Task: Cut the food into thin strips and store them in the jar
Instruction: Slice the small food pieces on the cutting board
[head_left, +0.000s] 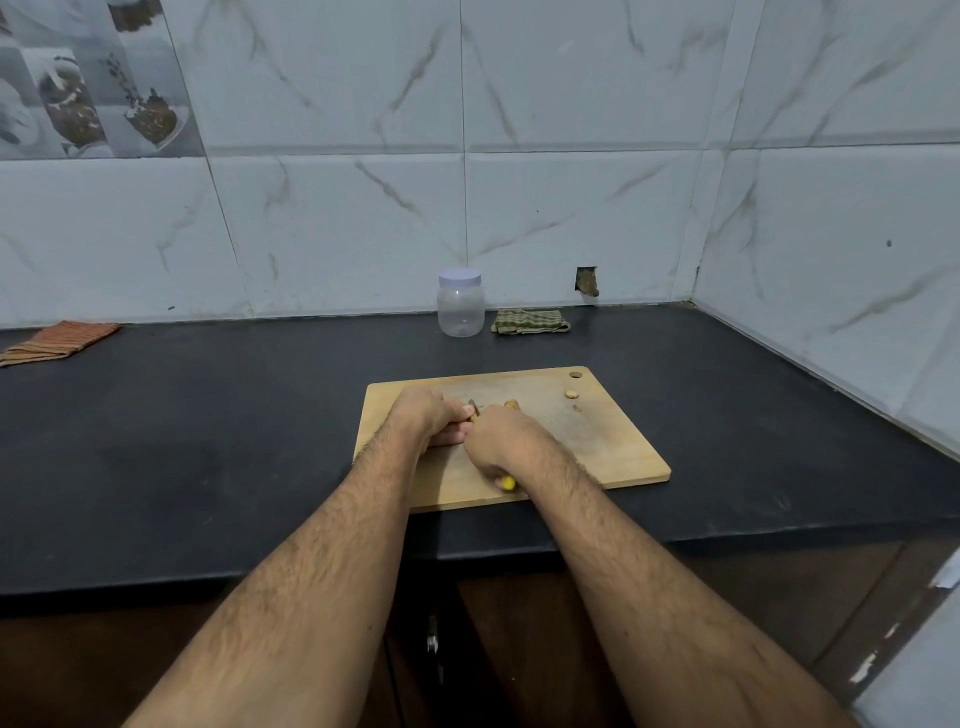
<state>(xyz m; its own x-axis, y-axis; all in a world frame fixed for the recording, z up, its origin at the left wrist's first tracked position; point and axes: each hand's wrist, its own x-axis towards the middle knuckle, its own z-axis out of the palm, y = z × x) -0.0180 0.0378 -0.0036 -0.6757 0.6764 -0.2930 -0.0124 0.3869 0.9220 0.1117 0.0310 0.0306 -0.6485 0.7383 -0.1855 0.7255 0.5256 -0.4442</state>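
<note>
Holding down a small tan-brown piece of food (511, 405) on a wooden cutting board (613, 447), mostly hidden behind both hands; only a short rounded end showing past the right knuckles, kind of food too small to tell. Left hand (426, 415) with its grip curled, fingertips pinching the food's near end, right at the thin dark blade tip (472, 404) of a knife. Right hand (501, 441) with its grip closed round the knife, yellow handle end (507, 484) poking out below the heel of the palm. Both hands touching, food lying between and just beyond them, toward the wall. One small round cut slice (571, 394) lying well apart to the right, near the board's hanging hole (575, 374), plus a tiny scrap (575, 408) just below it. Clear plastic jar (460, 309) with a pale lid on, standing upright at the back of the black desk (208, 441), against the tiled wall (571, 156), well behind the board; nothing visible inside. No readable label or writing anywhere. Green checked cloth (529, 321) folded just right of the jar, orange striped cloth (57, 340) far left. Broken hole (587, 281) in the wall tile behind the green cloth.
</note>
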